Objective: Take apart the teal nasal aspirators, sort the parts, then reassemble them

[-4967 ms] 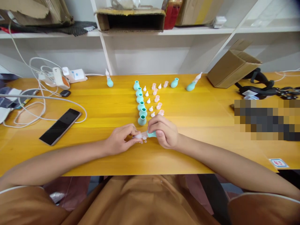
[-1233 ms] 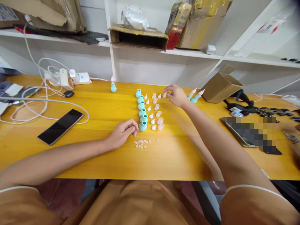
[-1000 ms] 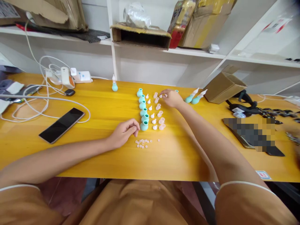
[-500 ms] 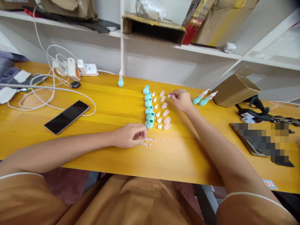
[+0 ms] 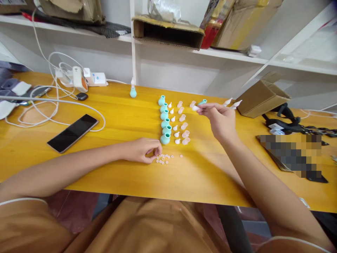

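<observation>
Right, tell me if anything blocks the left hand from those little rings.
Nothing visible does. The left hand rests on the table with its fingers at the edge of the little rings. The teal bulbs stand just behind, out of the way.

The person wears a brown-orange short-sleeved top; each sleeve ends above the elbow with a thin white piping along its hem, seen at the lower left and lower right corners. The same brown-orange cloth covers the lap in loose folds, with a seam running down the middle. Both forearms are bare from the sleeve down. The left hand point(image 5: 142, 149) and right hand point(image 5: 220, 119) carry no rings, watch or gloves.
</observation>
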The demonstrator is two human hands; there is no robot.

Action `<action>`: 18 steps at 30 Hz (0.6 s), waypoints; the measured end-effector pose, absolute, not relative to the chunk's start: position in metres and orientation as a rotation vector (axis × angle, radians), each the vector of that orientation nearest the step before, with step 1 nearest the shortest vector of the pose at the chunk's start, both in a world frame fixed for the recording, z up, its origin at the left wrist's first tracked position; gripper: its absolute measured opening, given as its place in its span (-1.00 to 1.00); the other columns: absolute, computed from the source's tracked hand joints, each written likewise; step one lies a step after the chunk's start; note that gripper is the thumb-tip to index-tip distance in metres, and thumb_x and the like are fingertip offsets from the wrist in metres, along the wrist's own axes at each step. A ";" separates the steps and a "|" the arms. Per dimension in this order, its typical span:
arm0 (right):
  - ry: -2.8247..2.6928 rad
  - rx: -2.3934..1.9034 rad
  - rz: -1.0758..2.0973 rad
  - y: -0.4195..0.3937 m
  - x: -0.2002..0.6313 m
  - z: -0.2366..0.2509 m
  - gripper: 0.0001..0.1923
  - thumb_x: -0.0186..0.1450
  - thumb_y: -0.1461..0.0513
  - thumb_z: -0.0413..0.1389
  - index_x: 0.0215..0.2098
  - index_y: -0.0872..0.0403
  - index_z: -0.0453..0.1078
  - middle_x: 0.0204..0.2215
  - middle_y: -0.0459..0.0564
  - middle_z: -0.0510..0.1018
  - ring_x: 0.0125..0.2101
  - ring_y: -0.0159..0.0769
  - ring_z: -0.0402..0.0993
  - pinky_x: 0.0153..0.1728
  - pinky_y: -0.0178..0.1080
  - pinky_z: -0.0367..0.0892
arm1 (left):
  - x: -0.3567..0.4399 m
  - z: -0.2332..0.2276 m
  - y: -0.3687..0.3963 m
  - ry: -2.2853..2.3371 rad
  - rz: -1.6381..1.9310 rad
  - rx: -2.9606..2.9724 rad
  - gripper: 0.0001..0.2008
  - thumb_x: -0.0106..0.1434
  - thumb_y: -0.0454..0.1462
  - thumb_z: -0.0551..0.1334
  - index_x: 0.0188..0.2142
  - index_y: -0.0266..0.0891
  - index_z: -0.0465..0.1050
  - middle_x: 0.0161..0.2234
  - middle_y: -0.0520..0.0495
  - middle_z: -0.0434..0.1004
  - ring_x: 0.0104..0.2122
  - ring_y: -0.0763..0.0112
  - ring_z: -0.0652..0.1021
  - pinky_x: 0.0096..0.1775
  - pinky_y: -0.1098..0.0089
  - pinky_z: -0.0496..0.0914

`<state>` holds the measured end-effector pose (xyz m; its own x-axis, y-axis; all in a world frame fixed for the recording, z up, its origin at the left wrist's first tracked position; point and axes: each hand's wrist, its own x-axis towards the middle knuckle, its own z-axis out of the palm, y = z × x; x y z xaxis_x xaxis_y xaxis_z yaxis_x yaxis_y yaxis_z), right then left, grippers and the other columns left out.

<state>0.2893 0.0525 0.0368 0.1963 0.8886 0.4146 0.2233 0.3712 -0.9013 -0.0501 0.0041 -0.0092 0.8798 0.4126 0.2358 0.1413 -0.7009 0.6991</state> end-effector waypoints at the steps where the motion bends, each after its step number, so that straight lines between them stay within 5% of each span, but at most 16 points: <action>1: -1.335 -1.084 0.643 0.044 0.284 0.041 -0.85 0.38 0.24 0.25 -0.24 0.03 0.72 -0.29 0.01 0.75 -0.23 -0.22 0.72 0.02 -0.06 0.64 | -0.051 -0.010 0.005 0.403 0.506 2.307 -0.77 0.22 -0.48 0.31 -0.16 -0.20 0.48 -0.28 0.02 0.57 -0.42 0.50 0.46 -0.32 0.46 0.36; 10: -1.407 -0.946 0.884 -0.023 0.225 0.053 -0.81 0.40 0.23 0.24 -0.22 -0.02 0.75 -0.14 0.01 0.77 -0.22 -0.24 0.71 -0.04 -0.11 0.64 | -0.047 -0.015 0.011 0.490 0.765 1.857 -0.88 0.23 -0.36 0.39 -0.25 -0.24 0.49 -0.27 -0.01 0.56 -0.32 0.46 0.58 -0.22 0.41 0.51; 18: -1.144 -0.921 1.237 -0.033 0.199 0.017 -0.86 0.31 0.16 0.31 -0.27 -0.02 0.75 -0.25 0.01 0.76 -0.24 -0.23 0.67 -0.05 -0.12 0.58 | -0.040 -0.004 0.003 0.509 1.142 1.676 -0.78 0.30 -0.28 0.48 -0.32 -0.23 0.46 -0.25 -0.08 0.61 -0.22 0.41 0.60 -0.13 0.37 0.55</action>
<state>0.1989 -0.0334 0.0173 -0.0332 0.9889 0.1448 -0.2218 0.1340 -0.9658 -0.0397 0.0028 -0.0041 0.4648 0.7660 0.4441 -0.1816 -0.4085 0.8945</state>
